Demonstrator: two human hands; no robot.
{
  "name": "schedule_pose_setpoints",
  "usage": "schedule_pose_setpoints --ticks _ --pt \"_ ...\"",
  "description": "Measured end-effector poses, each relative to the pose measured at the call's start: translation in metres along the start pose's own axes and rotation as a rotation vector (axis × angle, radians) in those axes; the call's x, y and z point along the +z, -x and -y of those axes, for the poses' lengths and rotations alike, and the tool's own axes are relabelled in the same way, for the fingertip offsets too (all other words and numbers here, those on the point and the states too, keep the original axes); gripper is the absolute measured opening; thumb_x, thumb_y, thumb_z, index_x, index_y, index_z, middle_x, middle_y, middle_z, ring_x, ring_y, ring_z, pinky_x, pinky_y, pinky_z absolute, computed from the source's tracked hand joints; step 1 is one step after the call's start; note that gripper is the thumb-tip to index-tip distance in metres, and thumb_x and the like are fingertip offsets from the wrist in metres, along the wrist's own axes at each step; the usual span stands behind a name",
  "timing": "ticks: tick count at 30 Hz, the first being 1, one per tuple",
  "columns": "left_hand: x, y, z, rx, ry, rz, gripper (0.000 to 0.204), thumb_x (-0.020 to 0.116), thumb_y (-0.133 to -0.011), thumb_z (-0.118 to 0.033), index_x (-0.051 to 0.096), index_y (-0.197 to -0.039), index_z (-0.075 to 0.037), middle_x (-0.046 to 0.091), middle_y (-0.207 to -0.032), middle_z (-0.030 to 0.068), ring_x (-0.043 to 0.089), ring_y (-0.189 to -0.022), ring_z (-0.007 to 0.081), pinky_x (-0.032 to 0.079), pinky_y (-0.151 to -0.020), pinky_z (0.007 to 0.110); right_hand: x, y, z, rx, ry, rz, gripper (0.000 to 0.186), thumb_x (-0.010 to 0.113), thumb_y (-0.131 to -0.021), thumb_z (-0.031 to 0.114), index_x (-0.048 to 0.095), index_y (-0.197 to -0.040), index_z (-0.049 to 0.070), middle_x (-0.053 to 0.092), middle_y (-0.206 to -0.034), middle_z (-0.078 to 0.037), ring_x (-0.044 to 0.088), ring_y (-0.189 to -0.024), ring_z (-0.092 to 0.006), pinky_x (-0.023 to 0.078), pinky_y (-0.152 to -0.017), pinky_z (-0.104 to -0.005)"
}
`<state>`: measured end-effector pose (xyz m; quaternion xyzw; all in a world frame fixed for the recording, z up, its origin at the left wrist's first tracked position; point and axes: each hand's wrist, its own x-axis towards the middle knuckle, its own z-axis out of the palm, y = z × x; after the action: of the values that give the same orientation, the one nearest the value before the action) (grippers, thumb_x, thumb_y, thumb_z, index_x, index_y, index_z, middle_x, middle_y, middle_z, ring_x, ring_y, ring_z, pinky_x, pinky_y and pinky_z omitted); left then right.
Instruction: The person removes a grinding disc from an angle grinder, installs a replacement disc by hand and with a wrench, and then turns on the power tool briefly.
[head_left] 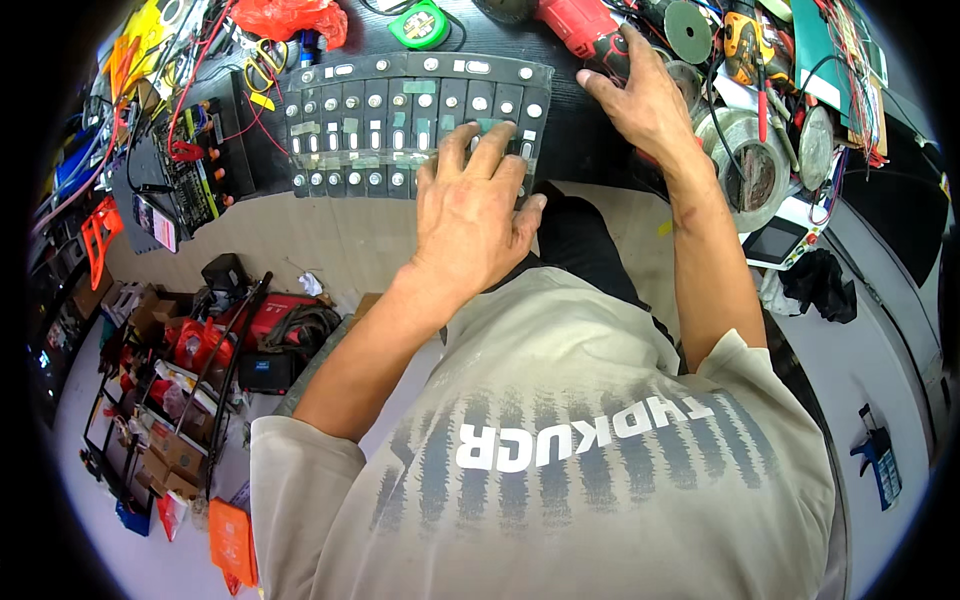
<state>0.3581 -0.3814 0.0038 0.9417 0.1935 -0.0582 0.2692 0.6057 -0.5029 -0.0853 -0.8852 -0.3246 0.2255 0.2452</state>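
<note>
A black slatted panel (390, 125) lies along the near edge of the dark table. Rows of silver round studs and small slots cover it, with pieces of clear and greenish tape across. My left hand (470, 215) rests palm down on its right part, fingers spread and slightly bent, thumb by the near right corner. To the right of the panel, my right hand (650, 110) has its thumb and fingers around the black end of a red power tool (580, 28). The tool's far end runs out of view at the top.
A green tape measure (419, 25) and yellow scissors (264, 65) lie beyond the panel. Cables and a circuit board (190, 165) crowd the left. Grinding discs (688, 32), a yellow-black drill (745, 45) and a round grey dish (745, 170) crowd the right. A cluttered rack (170, 400) stands below left.
</note>
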Motion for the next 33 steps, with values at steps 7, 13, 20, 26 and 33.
schedule_pose_setpoints --ticks 7,13,20,26,33 --pt "0.003 -0.001 -0.003 -0.007 0.036 -0.088 0.042 0.088 -0.091 -0.026 0.079 -0.125 -0.005 0.059 -0.165 0.0178 0.057 -0.146 0.0445 0.053 -0.112 0.06 -0.015 -0.004 0.018 0.138 0.019 0.112 0.093 0.082 -0.1 0.043 0.04 -0.172 0.0 0.065 -0.153 -0.036 0.065 -0.142 -0.052 0.051 -0.12 -0.0543" --pt "0.008 -0.004 -0.005 -0.023 -0.008 -0.109 0.04 0.091 -0.089 -0.027 0.079 -0.119 -0.003 0.059 -0.167 0.0153 0.06 -0.141 0.0425 0.058 -0.104 0.06 0.005 -0.028 -0.023 0.031 0.035 0.087 0.074 0.083 -0.101 0.045 0.063 -0.158 0.001 0.082 -0.119 -0.019 0.079 -0.101 -0.0329 0.059 -0.097 -0.0449" --pt "0.015 0.007 -0.003 0.019 -0.017 -0.146 0.037 0.091 -0.09 -0.027 0.078 -0.115 -0.003 0.062 -0.164 0.0148 0.06 -0.143 0.0447 0.057 -0.111 0.06 -0.013 -0.036 -0.017 0.284 -0.362 0.377 0.05 0.088 -0.1 0.042 0.071 -0.131 0.006 0.079 -0.108 -0.007 0.074 -0.088 -0.0163 0.054 -0.077 -0.0321" --pt "0.024 0.014 -0.001 0.018 0.01 -0.181 0.04 0.091 -0.09 -0.028 0.079 -0.12 -0.005 0.064 -0.161 0.0137 0.058 -0.149 0.0429 0.054 -0.116 0.061 -0.029 -0.059 -0.027 0.521 -0.615 0.716 0.044 0.087 -0.103 0.037 0.074 -0.131 0.005 0.082 -0.115 -0.012 0.081 -0.087 -0.018 0.062 -0.07 -0.0309" --pt "0.023 0.016 -0.004 -0.008 -0.019 -0.142 0.045 0.092 -0.09 -0.031 0.079 -0.124 -0.005 0.062 -0.163 0.0132 0.055 -0.152 0.0414 0.052 -0.118 0.065 -0.034 -0.059 -0.031 0.601 -0.764 0.768 0.027 0.086 -0.102 0.024 0.076 -0.114 0.002 0.08 -0.096 -0.012 0.074 -0.07 -0.018 0.062 -0.062 -0.0312"
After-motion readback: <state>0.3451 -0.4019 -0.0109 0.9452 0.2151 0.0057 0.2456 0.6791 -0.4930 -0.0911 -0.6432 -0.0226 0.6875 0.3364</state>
